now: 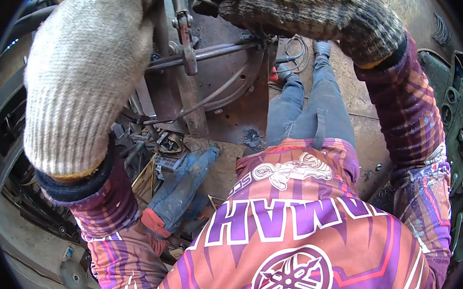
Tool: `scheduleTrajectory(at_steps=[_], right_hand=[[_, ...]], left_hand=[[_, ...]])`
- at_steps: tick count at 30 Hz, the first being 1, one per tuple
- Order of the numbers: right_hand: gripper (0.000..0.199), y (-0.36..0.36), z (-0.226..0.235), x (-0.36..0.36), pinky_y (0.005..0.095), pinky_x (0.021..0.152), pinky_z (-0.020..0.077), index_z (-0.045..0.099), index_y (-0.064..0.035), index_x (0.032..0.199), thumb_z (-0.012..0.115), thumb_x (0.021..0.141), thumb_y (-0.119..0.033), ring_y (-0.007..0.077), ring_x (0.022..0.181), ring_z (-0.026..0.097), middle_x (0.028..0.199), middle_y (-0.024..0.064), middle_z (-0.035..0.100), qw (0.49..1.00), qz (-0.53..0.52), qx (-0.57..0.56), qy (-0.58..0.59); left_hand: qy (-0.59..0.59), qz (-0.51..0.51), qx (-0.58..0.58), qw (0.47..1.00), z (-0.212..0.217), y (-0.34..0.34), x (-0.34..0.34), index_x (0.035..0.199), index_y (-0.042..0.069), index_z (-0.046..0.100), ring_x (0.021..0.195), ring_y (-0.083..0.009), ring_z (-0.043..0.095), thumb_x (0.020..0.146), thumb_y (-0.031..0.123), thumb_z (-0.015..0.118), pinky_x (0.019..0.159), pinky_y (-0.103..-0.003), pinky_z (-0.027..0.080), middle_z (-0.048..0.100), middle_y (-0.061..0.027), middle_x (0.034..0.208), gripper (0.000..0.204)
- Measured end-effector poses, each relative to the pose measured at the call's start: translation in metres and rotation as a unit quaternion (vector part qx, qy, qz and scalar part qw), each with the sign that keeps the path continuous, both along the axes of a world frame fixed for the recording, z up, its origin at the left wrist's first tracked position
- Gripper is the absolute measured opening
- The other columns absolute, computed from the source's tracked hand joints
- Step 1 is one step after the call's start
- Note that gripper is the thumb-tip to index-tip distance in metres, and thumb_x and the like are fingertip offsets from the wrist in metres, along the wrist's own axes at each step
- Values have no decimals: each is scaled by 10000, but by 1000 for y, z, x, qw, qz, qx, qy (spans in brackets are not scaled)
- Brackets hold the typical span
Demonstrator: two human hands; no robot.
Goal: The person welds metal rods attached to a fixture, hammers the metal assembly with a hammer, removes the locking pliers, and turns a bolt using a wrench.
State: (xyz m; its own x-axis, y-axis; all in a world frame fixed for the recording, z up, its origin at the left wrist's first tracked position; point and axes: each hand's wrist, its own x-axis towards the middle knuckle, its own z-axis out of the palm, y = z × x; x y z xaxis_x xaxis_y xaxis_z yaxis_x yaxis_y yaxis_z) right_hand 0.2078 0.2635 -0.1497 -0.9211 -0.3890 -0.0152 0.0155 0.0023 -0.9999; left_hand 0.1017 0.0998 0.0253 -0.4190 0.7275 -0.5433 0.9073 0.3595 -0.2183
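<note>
My left hand (84,64), in a pale knitted work glove, is raised at the upper left and closed around something at the top of a metal frame; what it grips is hidden by the glove. My right hand (310,18), in a dark, dirty knitted glove, reaches across the top and closes on a thin metal rod or ring (206,0) by a rusty clamp-like bracket (185,34). Below the hands sits a rusty round metal plate (231,74) crossed by steel rods (216,52). My jersey is purple and orange, my legs in blue jeans.
Greasy machine parts and scrap (156,144) lie under the plate. A green machine housing (459,117) stands at the right. A dark tyre-like curve (2,128) runs down the left. A grinding disc (72,275) lies on the concrete at lower left.
</note>
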Motion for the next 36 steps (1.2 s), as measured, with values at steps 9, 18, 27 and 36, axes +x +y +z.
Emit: scheduleTrajectory(at_steps=[9, 18, 27, 36], right_hand=[[473, 8, -7, 5, 327, 841, 524, 590, -40, 1399, 662, 977, -242, 205, 960, 627, 1096, 110, 666, 1000, -7, -19, -7], [468, 10, -14, 9, 289, 750, 518, 589, -45, 1397, 660, 990, -265, 164, 855, 606, 1011, 76, 651, 999, -24, -35, -4], [464, 12, -13, 14, 251, 660, 513, 588, -50, 1394, 657, 1002, -288, 124, 751, 585, 926, 42, 637, 997, -49, -65, -5], [461, 26, -21, 26, 212, 569, 508, 587, -55, 1392, 654, 1014, -311, 83, 646, 565, 841, 8, 622, 969, -168, -179, -29]], left_hand=[[-22, 43, 5, 999, -5, -2, -13, 1284, 16, 686, 1018, -292, 740, 978, 74, 528, 919, -403, 565, 740, -200, 1130, 349], [-26, 53, 16, 998, 1, -3, -12, 1275, 12, 688, 984, -273, 743, 978, 62, 542, 891, -384, 566, 752, -184, 1086, 335], [-34, 52, 16, 998, 1, -2, -9, 1260, 18, 696, 963, -262, 742, 973, 57, 555, 873, -374, 564, 755, -175, 1061, 322], [-34, 56, 21, 998, 6, -6, -12, 1244, 24, 703, 941, -251, 740, 968, 52, 568, 856, -364, 563, 758, -166, 1036, 309]])
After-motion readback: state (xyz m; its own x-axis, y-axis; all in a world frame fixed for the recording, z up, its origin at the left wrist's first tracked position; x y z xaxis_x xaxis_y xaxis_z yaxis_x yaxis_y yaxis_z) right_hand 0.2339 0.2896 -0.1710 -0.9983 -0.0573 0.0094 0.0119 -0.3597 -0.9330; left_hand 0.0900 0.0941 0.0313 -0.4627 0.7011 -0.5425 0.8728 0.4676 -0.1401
